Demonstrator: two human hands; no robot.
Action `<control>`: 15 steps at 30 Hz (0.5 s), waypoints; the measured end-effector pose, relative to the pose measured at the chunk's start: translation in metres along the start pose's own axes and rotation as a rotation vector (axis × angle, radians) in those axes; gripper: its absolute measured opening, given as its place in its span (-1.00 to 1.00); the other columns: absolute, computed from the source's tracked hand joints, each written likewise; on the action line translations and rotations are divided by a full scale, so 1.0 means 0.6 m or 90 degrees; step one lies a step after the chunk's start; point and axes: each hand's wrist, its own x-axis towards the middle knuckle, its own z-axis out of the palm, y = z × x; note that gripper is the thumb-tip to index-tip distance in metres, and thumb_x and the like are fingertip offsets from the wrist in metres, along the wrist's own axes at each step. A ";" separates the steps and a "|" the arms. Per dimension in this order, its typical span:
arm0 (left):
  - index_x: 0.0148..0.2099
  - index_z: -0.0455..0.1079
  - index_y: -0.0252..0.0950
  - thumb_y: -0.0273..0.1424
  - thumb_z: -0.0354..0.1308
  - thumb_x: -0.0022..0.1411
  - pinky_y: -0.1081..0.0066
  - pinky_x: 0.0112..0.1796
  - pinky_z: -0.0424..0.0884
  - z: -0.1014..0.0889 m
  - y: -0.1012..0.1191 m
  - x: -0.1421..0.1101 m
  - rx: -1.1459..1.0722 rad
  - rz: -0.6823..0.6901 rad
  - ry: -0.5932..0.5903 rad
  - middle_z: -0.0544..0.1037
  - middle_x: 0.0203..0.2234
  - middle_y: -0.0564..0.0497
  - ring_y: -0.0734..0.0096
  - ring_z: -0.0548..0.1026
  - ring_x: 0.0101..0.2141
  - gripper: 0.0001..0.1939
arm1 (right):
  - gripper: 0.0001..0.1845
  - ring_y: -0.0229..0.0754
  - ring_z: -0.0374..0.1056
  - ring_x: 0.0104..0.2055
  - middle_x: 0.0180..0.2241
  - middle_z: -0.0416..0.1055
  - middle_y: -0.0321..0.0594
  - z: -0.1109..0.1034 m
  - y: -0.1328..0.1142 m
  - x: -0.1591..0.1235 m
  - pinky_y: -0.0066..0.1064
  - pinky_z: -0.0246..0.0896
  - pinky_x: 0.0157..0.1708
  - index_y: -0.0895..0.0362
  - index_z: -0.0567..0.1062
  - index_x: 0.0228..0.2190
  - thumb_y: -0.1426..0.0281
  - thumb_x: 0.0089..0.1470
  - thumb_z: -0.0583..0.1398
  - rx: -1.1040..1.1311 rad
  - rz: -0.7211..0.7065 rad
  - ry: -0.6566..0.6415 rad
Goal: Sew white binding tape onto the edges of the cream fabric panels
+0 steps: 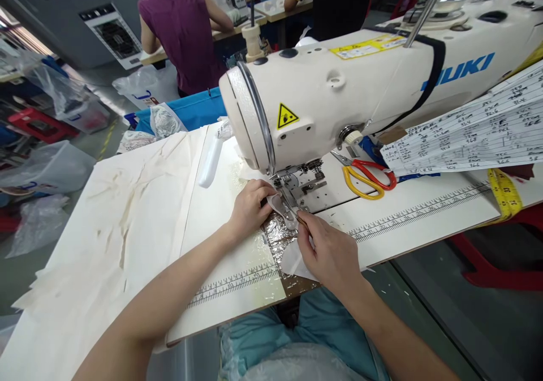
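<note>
White fabric: I have the small white piece (278, 204) just in front of the needle area of the sewing machine (305, 98), over a shiny, film-covered patch (278, 238) of the counter (382, 245).
Handling: I judge it very light, thin and limp, likely to crease or slide on that glossy surface, and easy to snag or mark with metal.
Where to hold: I would pinch it flat by its outer edge, fingertips clear of the needle.
Lower flap: another white portion (294, 261) spreads beneath my right wrist side; I cannot tell whether it joins the first.
Left hand: my left hand (253, 202) is curled, thumb and fingers nearly closed, seemingly pinching the fabric's edge beside the machine head; the forearm slants in from the lower left.
Right hand: my right hand (328, 248) is closed around a slim metal tool (291, 200), perhaps tweezers, its tip toward the needle; the forearm comes in from the lower right.
Scissors: the scissors (350, 163) lie beyond that hand, apart from it.
</note>
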 end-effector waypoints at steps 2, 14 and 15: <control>-0.23 0.45 -0.27 -0.23 0.11 0.38 0.27 -0.21 0.48 0.001 0.000 0.000 -0.001 -0.003 -0.001 0.56 -0.29 -0.05 0.32 0.50 -0.24 -0.78 | -0.68 -0.21 0.51 -0.39 -0.27 0.63 -0.19 0.000 0.001 -0.001 -0.45 0.18 -0.50 0.19 0.52 -0.07 0.44 0.27 0.03 0.005 0.003 -0.008; -0.21 0.43 -0.26 -0.31 0.14 0.35 0.27 -0.20 0.49 -0.003 0.004 0.004 0.008 0.005 -0.017 0.54 -0.28 -0.06 0.30 0.49 -0.22 -0.86 | -0.67 -0.22 0.50 -0.40 -0.27 0.63 -0.19 0.003 0.000 0.002 -0.41 0.14 -0.52 0.20 0.53 -0.06 0.43 0.30 0.03 -0.031 -0.013 -0.018; -0.20 0.43 -0.26 -0.32 0.14 0.34 0.26 -0.20 0.49 -0.003 0.004 0.004 0.009 0.008 -0.021 0.54 -0.27 -0.06 0.30 0.48 -0.21 -0.88 | -0.67 -0.22 0.50 -0.40 -0.28 0.62 -0.18 0.003 0.000 0.001 -0.41 0.14 -0.52 0.21 0.53 -0.05 0.43 0.31 0.02 -0.036 -0.015 -0.018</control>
